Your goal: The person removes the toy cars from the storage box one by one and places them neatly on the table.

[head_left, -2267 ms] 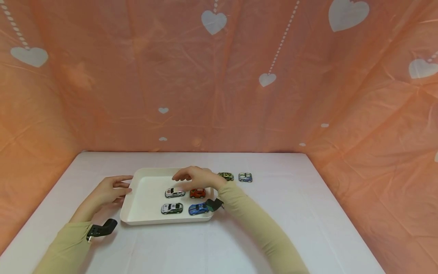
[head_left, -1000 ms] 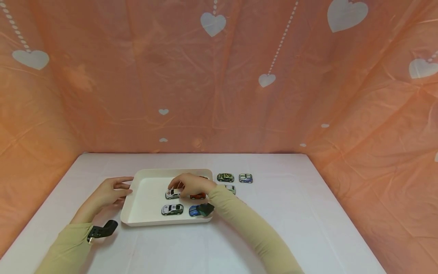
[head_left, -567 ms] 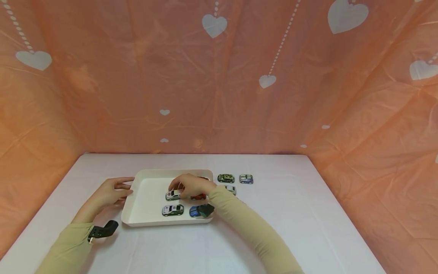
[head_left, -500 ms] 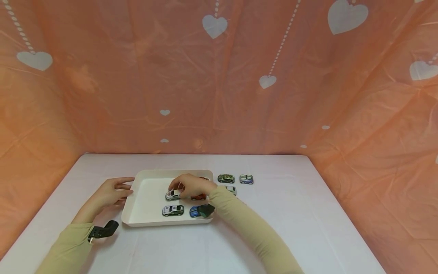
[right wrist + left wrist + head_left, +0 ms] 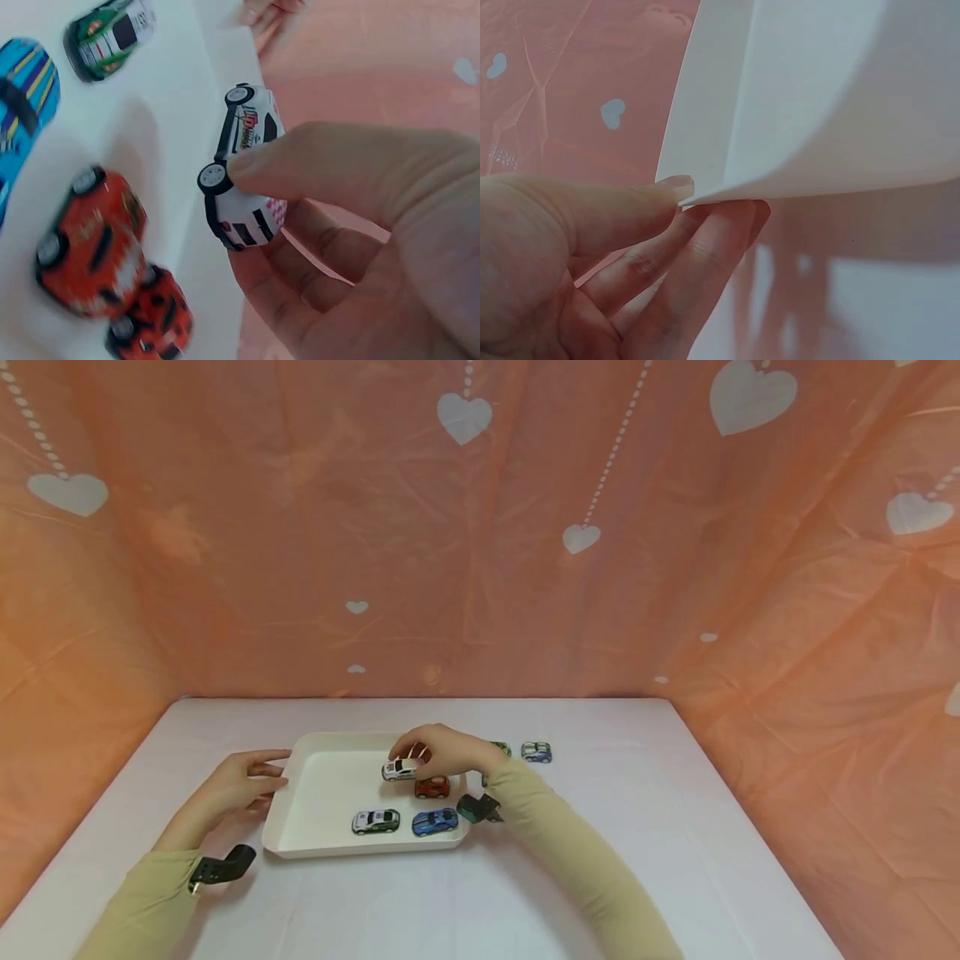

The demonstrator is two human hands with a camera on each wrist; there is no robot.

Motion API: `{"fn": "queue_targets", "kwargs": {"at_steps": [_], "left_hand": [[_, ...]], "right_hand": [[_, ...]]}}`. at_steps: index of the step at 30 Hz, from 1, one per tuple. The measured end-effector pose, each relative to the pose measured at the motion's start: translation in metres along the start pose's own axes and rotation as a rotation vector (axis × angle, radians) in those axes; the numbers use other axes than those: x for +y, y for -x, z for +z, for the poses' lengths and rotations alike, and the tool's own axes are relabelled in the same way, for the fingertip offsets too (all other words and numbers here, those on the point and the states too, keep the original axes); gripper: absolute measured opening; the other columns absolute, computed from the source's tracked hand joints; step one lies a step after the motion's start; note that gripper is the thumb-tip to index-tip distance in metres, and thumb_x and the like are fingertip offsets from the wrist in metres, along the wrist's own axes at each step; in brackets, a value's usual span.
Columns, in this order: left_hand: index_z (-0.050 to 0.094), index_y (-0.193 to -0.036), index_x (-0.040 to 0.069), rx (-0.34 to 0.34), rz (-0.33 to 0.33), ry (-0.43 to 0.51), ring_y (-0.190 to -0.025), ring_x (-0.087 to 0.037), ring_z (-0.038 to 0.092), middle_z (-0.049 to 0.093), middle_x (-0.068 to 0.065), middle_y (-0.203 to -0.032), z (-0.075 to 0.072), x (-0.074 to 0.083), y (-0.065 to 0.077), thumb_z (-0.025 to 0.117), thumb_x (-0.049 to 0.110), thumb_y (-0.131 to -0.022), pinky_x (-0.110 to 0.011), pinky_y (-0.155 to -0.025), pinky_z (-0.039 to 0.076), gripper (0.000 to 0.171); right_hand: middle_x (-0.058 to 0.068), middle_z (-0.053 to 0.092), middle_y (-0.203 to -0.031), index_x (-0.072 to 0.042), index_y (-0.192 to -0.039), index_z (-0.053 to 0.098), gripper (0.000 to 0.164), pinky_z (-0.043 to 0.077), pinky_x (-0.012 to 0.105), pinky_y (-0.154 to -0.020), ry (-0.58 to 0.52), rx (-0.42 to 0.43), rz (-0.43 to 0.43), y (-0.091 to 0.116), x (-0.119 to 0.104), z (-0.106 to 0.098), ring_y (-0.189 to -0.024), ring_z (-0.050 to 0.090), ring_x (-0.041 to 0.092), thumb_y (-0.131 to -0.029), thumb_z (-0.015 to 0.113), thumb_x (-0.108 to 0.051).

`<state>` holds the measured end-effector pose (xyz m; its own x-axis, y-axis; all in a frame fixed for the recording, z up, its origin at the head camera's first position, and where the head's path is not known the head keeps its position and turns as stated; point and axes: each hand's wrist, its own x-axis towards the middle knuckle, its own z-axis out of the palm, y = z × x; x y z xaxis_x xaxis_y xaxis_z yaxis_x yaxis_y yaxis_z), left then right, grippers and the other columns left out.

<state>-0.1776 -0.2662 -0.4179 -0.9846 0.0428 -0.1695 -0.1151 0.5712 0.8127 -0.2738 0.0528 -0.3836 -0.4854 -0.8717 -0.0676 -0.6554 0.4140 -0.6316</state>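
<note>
My right hand holds a white toy car with pink checks and dark windows, thumb on its side and fingers behind it. The car is raised over the white tray. At the tray's left end my left hand pinches the rim, thumb above and fingers beneath, as the left wrist view shows. Still in the tray are an orange-red toy car, a blue striped one and a white-and-green one. A smaller red car with black spots shows in the right wrist view.
Right of the tray, a silver-and-blue toy car stands on the white table. A green car beside it is partly covered by my right forearm. An orange curtain with white hearts encloses the back and sides.
My right hand came down on the white car, gripped it, and has now lifted it up and a little to the right. My left hand keeps its place at the tray's rim.
</note>
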Motion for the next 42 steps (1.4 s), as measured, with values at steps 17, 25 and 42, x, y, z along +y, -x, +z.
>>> {"fn": "queue_targets", "kwargs": {"at_steps": [17,25,42], "left_hand": [[0.036,-0.140,-0.010,-0.004,-0.027,0.018,-0.077,-0.021,0.061,0.052,-0.035,-0.121,-0.001,0.002,0.003,0.061,0.006,-0.092,-0.032,-0.062,0.054,0.057],[0.036,-0.140,-0.011,-0.009,-0.018,0.017,-0.079,-0.022,0.062,0.052,-0.036,-0.121,-0.001,0.001,0.003,0.061,0.006,-0.092,-0.033,-0.063,0.054,0.057],[0.034,-0.141,-0.010,-0.014,-0.023,0.016,-0.079,-0.020,0.062,0.051,-0.036,-0.121,0.000,0.001,0.000,0.061,0.004,-0.091,-0.032,-0.061,0.053,0.058]], "right_hand": [[-0.002,0.062,-0.116,-0.010,-0.122,0.063,0.042,0.047,0.027,-0.087,0.002,0.100,0.066,0.075,0.024,-0.034,-0.102,0.056,0.016,-0.082,0.065,0.004],[0.001,0.063,-0.117,-0.008,-0.121,0.064,0.042,0.047,0.034,-0.089,-0.012,0.146,0.115,0.111,0.041,-0.040,-0.103,0.056,0.022,-0.082,0.065,0.005],[0.003,0.063,-0.118,-0.006,-0.120,0.065,0.038,0.044,0.039,-0.095,-0.055,0.194,0.167,0.161,0.076,-0.030,-0.107,0.056,0.021,-0.083,0.065,0.006]]}}
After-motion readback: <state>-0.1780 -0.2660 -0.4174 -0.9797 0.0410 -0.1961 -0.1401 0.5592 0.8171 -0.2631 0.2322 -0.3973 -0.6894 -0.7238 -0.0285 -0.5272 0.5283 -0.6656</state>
